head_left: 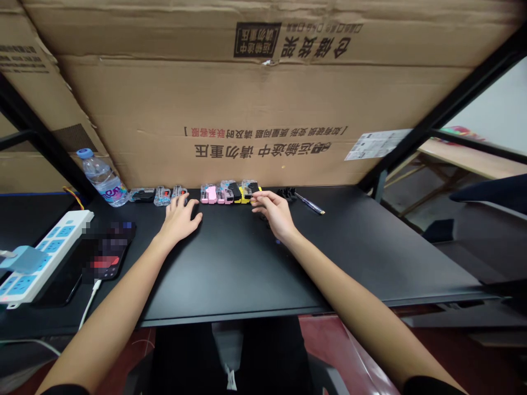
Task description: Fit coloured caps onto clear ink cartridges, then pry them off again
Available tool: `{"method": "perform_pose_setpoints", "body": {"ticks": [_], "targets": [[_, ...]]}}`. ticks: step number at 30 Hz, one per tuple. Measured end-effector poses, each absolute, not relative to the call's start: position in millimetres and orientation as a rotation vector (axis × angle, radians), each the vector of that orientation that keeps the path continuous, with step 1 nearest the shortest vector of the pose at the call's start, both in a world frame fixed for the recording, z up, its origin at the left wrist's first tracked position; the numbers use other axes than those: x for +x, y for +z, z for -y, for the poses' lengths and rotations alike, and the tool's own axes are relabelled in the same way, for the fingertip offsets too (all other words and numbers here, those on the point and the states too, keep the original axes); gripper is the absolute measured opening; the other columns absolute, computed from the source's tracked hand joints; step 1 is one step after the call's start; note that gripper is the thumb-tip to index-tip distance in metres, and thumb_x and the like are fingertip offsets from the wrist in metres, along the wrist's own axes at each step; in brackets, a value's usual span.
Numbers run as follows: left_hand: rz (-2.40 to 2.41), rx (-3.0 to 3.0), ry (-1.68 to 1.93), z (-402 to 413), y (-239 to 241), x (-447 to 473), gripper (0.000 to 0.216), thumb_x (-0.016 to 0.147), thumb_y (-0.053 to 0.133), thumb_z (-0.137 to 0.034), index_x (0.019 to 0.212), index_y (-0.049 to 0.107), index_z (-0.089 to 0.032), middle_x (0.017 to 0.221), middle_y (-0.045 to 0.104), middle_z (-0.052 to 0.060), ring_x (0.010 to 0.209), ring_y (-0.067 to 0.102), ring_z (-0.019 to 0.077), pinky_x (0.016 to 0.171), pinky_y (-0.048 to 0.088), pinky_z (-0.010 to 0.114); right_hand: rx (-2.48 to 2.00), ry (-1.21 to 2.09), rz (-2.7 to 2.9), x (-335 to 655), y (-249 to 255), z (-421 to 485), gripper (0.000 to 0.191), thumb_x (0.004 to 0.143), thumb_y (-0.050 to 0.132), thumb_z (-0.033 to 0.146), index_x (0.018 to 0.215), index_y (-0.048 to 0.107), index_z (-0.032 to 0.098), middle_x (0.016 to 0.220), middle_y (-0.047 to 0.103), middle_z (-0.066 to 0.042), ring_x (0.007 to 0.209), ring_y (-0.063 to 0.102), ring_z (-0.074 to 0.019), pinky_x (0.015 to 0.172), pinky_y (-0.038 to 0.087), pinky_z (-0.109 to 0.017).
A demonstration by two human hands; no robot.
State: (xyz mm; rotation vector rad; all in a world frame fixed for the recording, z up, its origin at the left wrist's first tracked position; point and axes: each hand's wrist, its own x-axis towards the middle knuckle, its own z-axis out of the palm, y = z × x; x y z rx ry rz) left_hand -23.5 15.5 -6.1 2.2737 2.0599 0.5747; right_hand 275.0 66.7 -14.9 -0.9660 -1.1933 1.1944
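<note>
A row of small ink cartridges stands along the back of the black table (230, 263), against a cardboard wall. From left there are clear ones (162, 195), pink ones (208, 193), a black one (234, 191) and a yellow one (248, 191). My left hand (179, 218) lies flat on the table with its fingers spread, the fingertips close to a clear cartridge (179, 192). My right hand (275, 211) reaches to the yellow cartridge, its fingertips touching the right end; whether it grips is unclear.
A water bottle (102, 178) lies at the back left. A white power strip (39, 258) and a phone (105, 258) on a cable sit at the left. A black clip (287, 192) and a pen-like tool (310, 204) lie right of the cartridges. Another desk stands at the right.
</note>
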Motion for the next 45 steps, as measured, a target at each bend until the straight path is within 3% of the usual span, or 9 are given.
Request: {"method": "perform_pose_setpoints", "body": {"ticks": [2, 9, 15, 18, 28, 31, 35, 38, 45], "targets": [[-2.102, 2.274, 0.515, -14.4, -5.8, -22.7, 0.043, 0.101, 0.063, -0.039, 0.139, 0.069, -0.019, 0.165, 0.049, 0.020, 0.155, 0.038, 0.0442, 0.120, 0.040, 0.063, -0.972, 1.173, 1.211, 275.3, -9.4, -64.4, 0.020, 0.083, 0.077, 0.038, 0.095, 0.080, 0.023, 0.094, 0.078, -0.005, 0.084, 0.071, -0.0174, 0.074, 0.062, -0.031], [-2.088, 2.310, 0.658, -10.7, 10.5, -19.3, 0.032, 0.102, 0.058, -0.038, 0.126, 0.074, -0.025, 0.143, 0.067, 0.012, 0.132, 0.058, 0.0379, 0.114, 0.045, 0.059, -0.983, 1.157, 1.258, 272.2, -7.2, -60.8, 0.021, 0.081, 0.077, 0.039, 0.093, 0.080, 0.022, 0.092, 0.077, -0.006, 0.081, 0.069, -0.0171, 0.070, 0.061, -0.030], [-2.288, 2.116, 0.644, -15.2, 6.5, -30.4, 0.057, 0.106, 0.046, -0.055, 0.151, 0.062, -0.022, 0.167, 0.047, 0.017, 0.157, 0.035, 0.0440, 0.126, 0.033, 0.062, -0.988, 1.160, 1.291, 271.1, -5.1, -58.5, 0.021, 0.082, 0.077, 0.038, 0.094, 0.080, 0.021, 0.091, 0.077, -0.005, 0.078, 0.067, -0.0162, 0.068, 0.060, -0.030], [-2.364, 1.982, 0.499, -19.8, -1.5, -38.6, 0.066, 0.106, 0.042, -0.063, 0.153, 0.060, -0.021, 0.174, 0.038, 0.019, 0.161, 0.027, 0.0487, 0.128, 0.024, 0.067, -0.989, 1.166, 1.302, 270.7, -3.3, -56.7, 0.021, 0.082, 0.078, 0.038, 0.093, 0.080, 0.021, 0.091, 0.077, -0.006, 0.077, 0.067, -0.0164, 0.068, 0.060, -0.030], [-2.265, 2.035, 0.559, -24.3, -11.7, -41.7, 0.064, 0.103, 0.044, -0.067, 0.147, 0.063, -0.024, 0.171, 0.042, 0.022, 0.159, 0.032, 0.0479, 0.124, 0.025, 0.071, -0.992, 1.131, 1.398, 272.6, -9.5, -59.6, 0.023, 0.088, 0.074, 0.044, 0.097, 0.079, 0.023, 0.096, 0.077, -0.007, 0.080, 0.069, -0.0199, 0.072, 0.062, -0.036], [-2.243, 2.054, 0.552, -22.8, -10.3, -38.6, 0.063, 0.104, 0.043, -0.065, 0.149, 0.061, -0.024, 0.171, 0.042, 0.021, 0.159, 0.033, 0.0459, 0.124, 0.025, 0.070, -1.050, 0.890, 1.562, 288.3, -15.2, -73.0, 0.022, 0.092, 0.070, 0.043, 0.101, 0.079, 0.025, 0.100, 0.078, -0.008, 0.089, 0.070, -0.0252, 0.082, 0.062, -0.042], [-2.190, 2.146, 0.612, -19.5, -3.7, -33.4, 0.056, 0.105, 0.048, -0.059, 0.147, 0.063, -0.026, 0.169, 0.045, 0.018, 0.158, 0.032, 0.0444, 0.123, 0.028, 0.067, -1.296, 0.320, 1.772, 328.5, -18.2, -96.2, 0.025, 0.094, 0.065, 0.035, 0.112, 0.079, 0.023, 0.116, 0.077, -0.015, 0.112, 0.066, -0.0350, 0.101, 0.053, -0.053], [-2.138, 2.229, 0.680, -17.3, 1.4, -30.4, 0.043, 0.104, 0.054, -0.051, 0.137, 0.070, -0.029, 0.160, 0.055, 0.015, 0.151, 0.041, 0.0428, 0.120, 0.034, 0.065, -1.507, 0.022, 1.873, 353.6, -19.0, -106.8, 0.034, 0.093, 0.060, 0.030, 0.121, 0.077, 0.019, 0.124, 0.074, -0.019, 0.118, 0.061, -0.0404, 0.102, 0.049, -0.058], [-2.041, 2.292, 0.735, -17.9, 2.2, -31.0, 0.028, 0.101, 0.060, -0.041, 0.117, 0.078, -0.026, 0.130, 0.066, 0.011, 0.121, 0.064, 0.0326, 0.108, 0.050, 0.049, -1.597, -0.079, 2.024, 357.2, -18.6, -105.5, 0.025, 0.091, 0.062, 0.029, 0.107, 0.080, 0.022, 0.112, 0.079, -0.016, 0.110, 0.059, -0.0401, 0.098, 0.043, -0.058]]}}
